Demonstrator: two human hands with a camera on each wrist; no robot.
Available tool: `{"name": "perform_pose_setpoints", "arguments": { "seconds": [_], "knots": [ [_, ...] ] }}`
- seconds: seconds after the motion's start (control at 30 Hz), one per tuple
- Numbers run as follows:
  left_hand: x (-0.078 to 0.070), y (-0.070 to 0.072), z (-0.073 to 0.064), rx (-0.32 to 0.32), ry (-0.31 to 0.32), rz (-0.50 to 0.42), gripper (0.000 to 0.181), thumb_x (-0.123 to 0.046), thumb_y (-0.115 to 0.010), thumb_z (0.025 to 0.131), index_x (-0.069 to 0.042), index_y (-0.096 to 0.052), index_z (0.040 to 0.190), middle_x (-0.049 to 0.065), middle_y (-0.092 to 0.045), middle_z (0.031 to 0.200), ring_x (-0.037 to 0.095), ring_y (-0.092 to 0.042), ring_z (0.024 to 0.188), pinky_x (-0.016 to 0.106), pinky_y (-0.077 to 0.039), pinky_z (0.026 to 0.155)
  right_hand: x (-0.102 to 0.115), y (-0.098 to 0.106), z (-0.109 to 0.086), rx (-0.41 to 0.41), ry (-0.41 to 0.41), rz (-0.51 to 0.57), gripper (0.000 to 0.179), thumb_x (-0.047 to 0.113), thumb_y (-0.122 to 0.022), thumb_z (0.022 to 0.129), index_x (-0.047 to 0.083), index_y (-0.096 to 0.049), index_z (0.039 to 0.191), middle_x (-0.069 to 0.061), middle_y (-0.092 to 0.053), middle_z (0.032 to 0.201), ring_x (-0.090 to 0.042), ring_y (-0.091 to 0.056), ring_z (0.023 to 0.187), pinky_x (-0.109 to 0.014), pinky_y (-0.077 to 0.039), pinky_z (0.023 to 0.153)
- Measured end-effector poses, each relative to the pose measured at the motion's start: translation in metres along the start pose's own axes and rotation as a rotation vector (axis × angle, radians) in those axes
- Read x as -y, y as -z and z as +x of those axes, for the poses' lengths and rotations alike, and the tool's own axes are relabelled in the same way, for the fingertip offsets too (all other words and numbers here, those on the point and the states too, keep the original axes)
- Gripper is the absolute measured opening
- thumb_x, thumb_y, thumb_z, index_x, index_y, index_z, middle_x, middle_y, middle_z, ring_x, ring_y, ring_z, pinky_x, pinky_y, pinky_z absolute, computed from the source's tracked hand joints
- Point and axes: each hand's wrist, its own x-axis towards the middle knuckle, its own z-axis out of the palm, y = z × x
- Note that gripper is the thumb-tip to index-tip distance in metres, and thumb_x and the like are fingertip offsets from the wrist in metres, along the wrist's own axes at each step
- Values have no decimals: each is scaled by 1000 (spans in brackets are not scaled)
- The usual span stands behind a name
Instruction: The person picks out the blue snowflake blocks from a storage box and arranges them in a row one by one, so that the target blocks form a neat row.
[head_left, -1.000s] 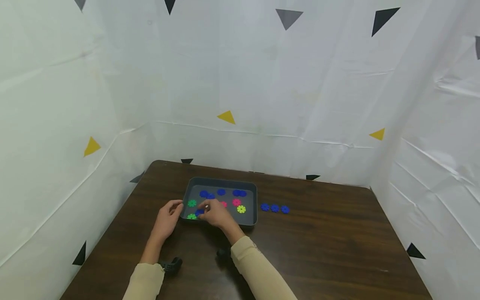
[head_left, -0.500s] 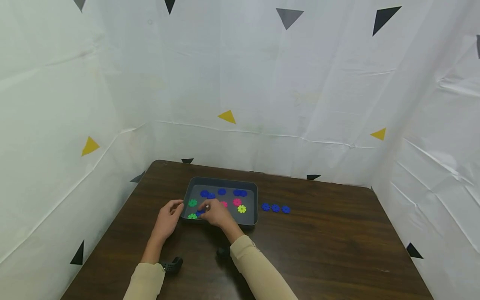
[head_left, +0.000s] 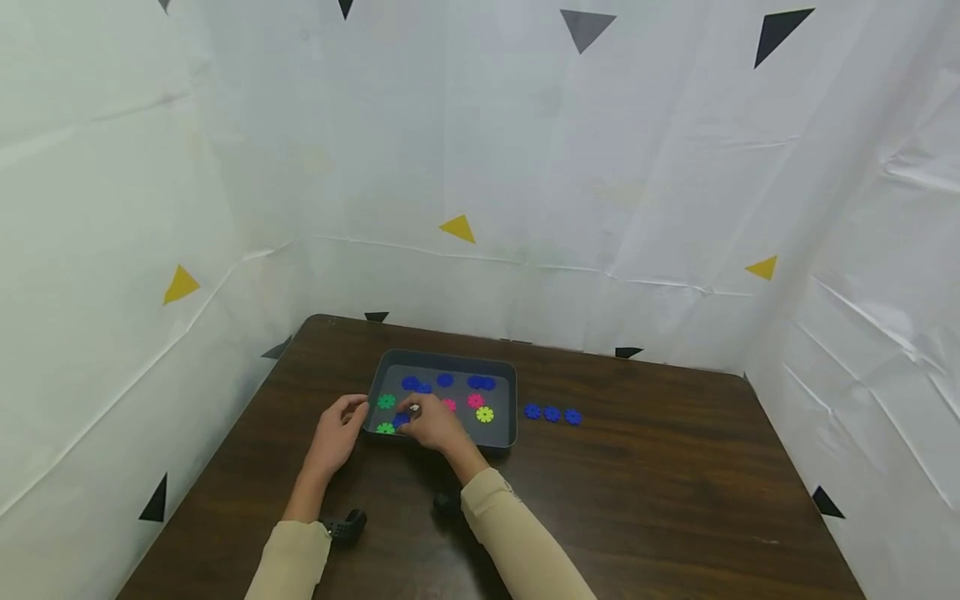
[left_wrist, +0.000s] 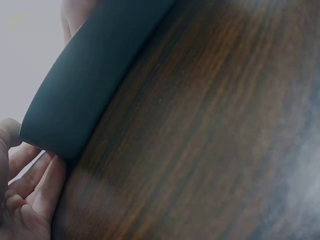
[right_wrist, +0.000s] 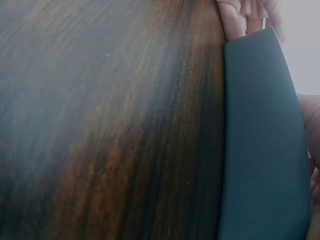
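A blue disc (head_left: 402, 421) is bracketed by the right hand (head_left: 433, 422) in the tray's (head_left: 459, 362) near-left part; pinch cannot be confirmed. Left hand (head_left: 334, 432) is rested, relaxed, at that corner. Edge contact is advised, green disc (head_left: 386, 428) undisturbed.

The tray (head_left: 450, 362) is finished smooth and matt; the notched discs (head_left: 485, 414) are apparently made of plastic. The tabletop (head_left: 660, 467) is wood-grained and faintly glossed. Sleeves (head_left: 521, 533) are made of matt cloth.

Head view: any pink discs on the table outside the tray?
No, the three discs outside the tray are all blue.
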Motion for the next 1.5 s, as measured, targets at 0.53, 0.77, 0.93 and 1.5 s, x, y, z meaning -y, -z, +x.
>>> {"name": "perform_pose_setpoints", "arguments": {
  "seconds": [0.53,0.77,0.93,1.5],
  "knots": [
    [-5,0,2,-17,-4,5,48,-41,-53,114,-10,-58,150,19,-58,156,38,-57,142,62,-45,119,2,0,5,-26,-65,-9,28,13,-82,96,5,-73,122,-7,-72,102,-18,-64,84,-36,-58,75],
    [-5,0,0,-16,-11,10,47,-39,-53,115,-8,-57,150,20,-58,155,39,-57,142,62,-44,120,1,-1,4,-39,-63,-22,26,15,-83,95,7,-69,116,-4,-68,98,-17,-61,83,-35,-55,73],
    [-5,1,-1,-21,-9,0,46,-38,-53,115,-8,-58,149,20,-59,153,39,-57,142,62,-44,120,1,-4,3,-68,-45,-76,24,16,-82,97,12,-67,115,-2,-69,95,-16,-61,79,-34,-54,69],
    [0,0,1,-17,-23,16,48,-40,-53,115,-6,-58,148,20,-58,154,39,-58,141,61,-45,120,9,-11,-6,-208,-47,-313,15,26,-78,101,21,-74,116,4,-70,100,-13,-62,82,-44,-58,75]
  ]
}}
